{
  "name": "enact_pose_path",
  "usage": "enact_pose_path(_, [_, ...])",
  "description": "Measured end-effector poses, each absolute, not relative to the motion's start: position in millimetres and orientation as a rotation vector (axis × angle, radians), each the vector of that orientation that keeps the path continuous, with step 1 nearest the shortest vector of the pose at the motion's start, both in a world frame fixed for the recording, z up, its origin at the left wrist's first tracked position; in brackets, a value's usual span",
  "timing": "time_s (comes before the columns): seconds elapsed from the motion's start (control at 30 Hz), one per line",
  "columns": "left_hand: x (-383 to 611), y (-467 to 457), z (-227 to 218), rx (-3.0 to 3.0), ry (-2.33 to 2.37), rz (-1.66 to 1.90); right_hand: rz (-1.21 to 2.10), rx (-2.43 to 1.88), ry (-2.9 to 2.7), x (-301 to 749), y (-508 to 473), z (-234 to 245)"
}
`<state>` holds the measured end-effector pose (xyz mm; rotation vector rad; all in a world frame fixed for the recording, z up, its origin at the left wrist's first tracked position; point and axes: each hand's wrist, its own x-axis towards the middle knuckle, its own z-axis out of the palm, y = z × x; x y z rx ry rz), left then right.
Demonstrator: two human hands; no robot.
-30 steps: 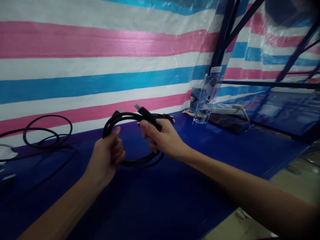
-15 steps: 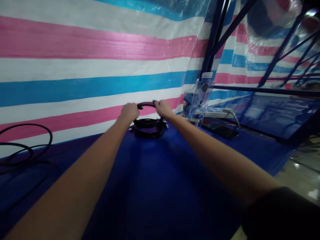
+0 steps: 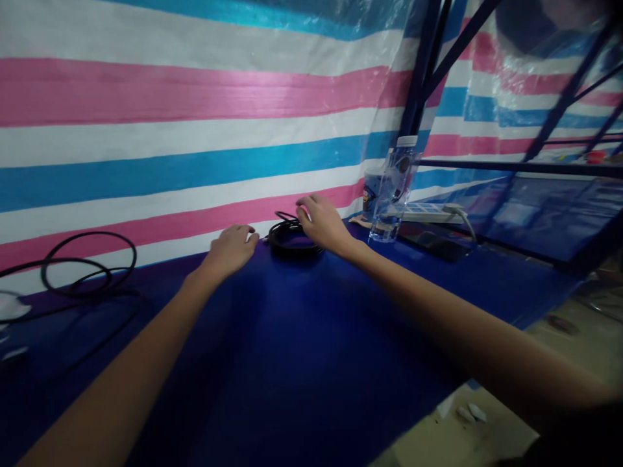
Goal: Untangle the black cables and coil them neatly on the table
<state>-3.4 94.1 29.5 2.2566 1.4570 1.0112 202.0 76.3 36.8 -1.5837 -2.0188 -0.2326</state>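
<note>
A coil of black cable (image 3: 293, 251) lies at the back of the blue table (image 3: 292, 344), close to the striped sheet. One loop sticks up a little from the top of the coil. My right hand (image 3: 322, 224) is over the coil's right side, thumb and fingers apart; whether a fingertip touches the cable I cannot make out. Left of the coil, my left hand (image 3: 230, 249) hovers with loosely bent fingers and holds nothing.
Loose black cable loops (image 3: 90, 263) stand at the left. To the right are a clear water bottle (image 3: 389, 220), a patterned cup (image 3: 372, 191), a power strip (image 3: 428, 213) and a dark phone (image 3: 440, 246). Behind hangs a striped plastic sheet (image 3: 195, 149); a blue metal frame (image 3: 413, 97) rises at the back right.
Both hands held a raised black cable loop before; it is now down on the coil. My left hand has let go and moved left, and my right hand has loosened.
</note>
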Motion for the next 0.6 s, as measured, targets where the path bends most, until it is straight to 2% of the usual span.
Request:
enact_pose_path(0.1, [-66,53,16,2.357,1.757,0.879,-0.318,-1.064,-2.47,169,37,15])
enact_pose_path(0.17, [-100,32,2,2.388,1.972,0.755,-0.484,-0.884,-2.597,149,19,-2])
enact_pose_path(0.23, [-119,21,-11,2.399,2.073,0.501,-0.541,-0.868,-2.653,136,11,-14])
enact_pose_path(0.33, [-122,19,-18,2.438,2.043,0.259,-0.385,-0.927,-2.71,129,12,-20])
enact_pose_path(0.43, [-121,22,-12,2.507,1.987,0.292,-0.295,-0.963,-2.688,132,17,-19])
enact_pose_path(0.6, [-126,17,0,2.578,2.043,0.24,-0.361,-0.858,-2.746,136,16,-16])
